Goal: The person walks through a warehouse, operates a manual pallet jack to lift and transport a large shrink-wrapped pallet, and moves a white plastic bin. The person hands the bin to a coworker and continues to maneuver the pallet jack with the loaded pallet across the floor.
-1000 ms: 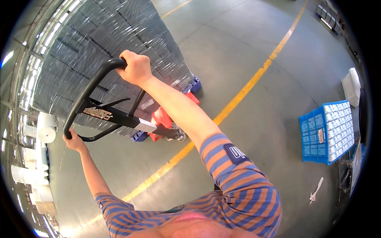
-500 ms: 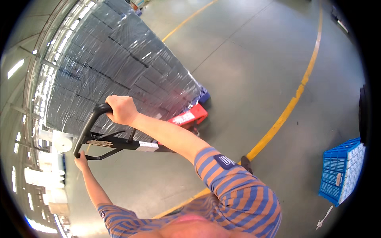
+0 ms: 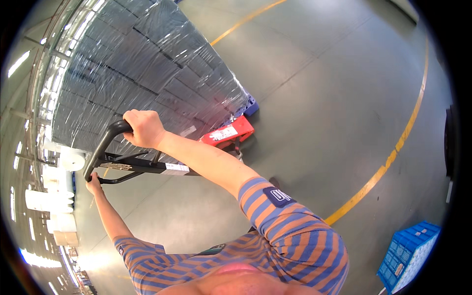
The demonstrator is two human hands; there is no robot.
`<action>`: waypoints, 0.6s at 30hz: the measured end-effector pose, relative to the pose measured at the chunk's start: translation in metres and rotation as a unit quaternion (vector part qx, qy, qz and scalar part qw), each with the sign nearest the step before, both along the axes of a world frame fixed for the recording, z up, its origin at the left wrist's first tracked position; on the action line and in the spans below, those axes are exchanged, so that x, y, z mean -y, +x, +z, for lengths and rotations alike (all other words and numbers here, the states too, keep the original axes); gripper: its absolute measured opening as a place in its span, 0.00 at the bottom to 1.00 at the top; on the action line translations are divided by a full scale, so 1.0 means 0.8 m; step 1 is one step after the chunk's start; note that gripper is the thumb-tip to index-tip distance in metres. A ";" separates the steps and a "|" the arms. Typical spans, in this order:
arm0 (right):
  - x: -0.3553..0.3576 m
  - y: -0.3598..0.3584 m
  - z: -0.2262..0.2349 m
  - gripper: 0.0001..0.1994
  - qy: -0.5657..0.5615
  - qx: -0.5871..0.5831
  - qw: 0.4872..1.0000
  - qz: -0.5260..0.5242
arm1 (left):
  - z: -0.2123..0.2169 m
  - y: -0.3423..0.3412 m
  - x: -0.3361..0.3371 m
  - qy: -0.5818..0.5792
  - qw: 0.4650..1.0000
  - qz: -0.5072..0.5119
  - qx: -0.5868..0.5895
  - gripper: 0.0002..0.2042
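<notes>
Both of my hands are wrapped round the black loop handle (image 3: 101, 148) of a pallet jack. My right hand (image 3: 144, 129) grips its upper, farther end, with that arm stretched across the middle of the view. Lower down, my left hand (image 3: 94, 184) holds the near end. From the loop a black shaft with a white label runs to the red body of the pallet jack (image 3: 230, 132). Beyond it rises a tall stack of dark boxes (image 3: 147, 64) wrapped in clear film, on a blue pallet (image 3: 251, 106). The forks are hidden.
A blue plastic crate (image 3: 405, 255) stands on the floor at the lower right. A yellow floor line (image 3: 388, 164) curves along the right side, and another (image 3: 246, 20) lies at the far side. White rolls (image 3: 49, 200) and cartons (image 3: 65, 238) line the left.
The floor lines and the blue crate have shifted in view as I move along with the pallet jack. The handle sits slightly farther up and left. Both hands keep their grip.
</notes>
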State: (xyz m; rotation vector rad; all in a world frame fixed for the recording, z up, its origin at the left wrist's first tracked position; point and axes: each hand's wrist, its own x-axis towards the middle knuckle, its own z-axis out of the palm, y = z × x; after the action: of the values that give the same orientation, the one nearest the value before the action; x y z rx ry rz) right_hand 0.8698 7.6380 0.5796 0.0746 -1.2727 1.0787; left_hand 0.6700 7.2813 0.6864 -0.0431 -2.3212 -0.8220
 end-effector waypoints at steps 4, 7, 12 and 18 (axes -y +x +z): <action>-0.017 -0.022 -0.003 0.15 -0.017 0.005 1.000 -0.007 | -0.009 0.002 -0.024 -0.022 0.999 -0.040 0.005 0.07; -0.029 -0.051 -0.007 0.14 -0.035 0.025 0.999 -0.004 | -0.018 -0.017 -0.047 -0.044 0.999 0.008 0.018 0.10; -0.040 -0.076 -0.010 0.13 -0.047 0.037 0.998 0.019 | -0.016 -0.057 -0.037 -0.092 0.996 0.016 0.008 0.12; -0.046 -0.046 -0.013 0.14 -0.059 -0.007 0.997 0.056 | -0.018 -0.039 0.010 -0.133 0.989 0.066 -0.010 0.14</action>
State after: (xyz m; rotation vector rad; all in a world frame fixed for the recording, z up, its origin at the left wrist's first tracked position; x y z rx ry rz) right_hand 0.8326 7.6747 0.5695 0.0650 -1.2003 1.2466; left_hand 0.6389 7.2731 0.6716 -0.0122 -2.3714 -0.4408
